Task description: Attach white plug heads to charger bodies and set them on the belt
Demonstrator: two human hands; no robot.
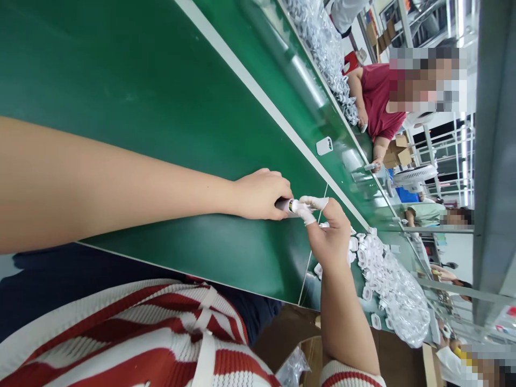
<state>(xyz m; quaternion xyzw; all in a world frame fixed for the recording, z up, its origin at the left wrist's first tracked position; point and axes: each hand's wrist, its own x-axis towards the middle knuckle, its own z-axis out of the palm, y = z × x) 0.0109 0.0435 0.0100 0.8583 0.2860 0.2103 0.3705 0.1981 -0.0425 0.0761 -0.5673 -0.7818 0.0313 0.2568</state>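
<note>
My left hand [264,194] reaches in from the left with its fingers curled round a small white part [291,206]. A dark and gold-coloured band shows at that part's open end; the rest is hidden in the palm. My right hand [330,228], with white finger cots [307,209] on the thumb and finger, pinches at the same end. Whether the right fingers hold a separate piece cannot be made out. Both hands meet just above the green worktop [250,252].
Past my right hand lie many white plastic parts [371,258] beside a clear plastic bag [407,306]. A single white rounded case [324,145] lies beyond the pale strip [278,118]. Across the bench a person in a red top [379,97] handles parts near another pile [322,48].
</note>
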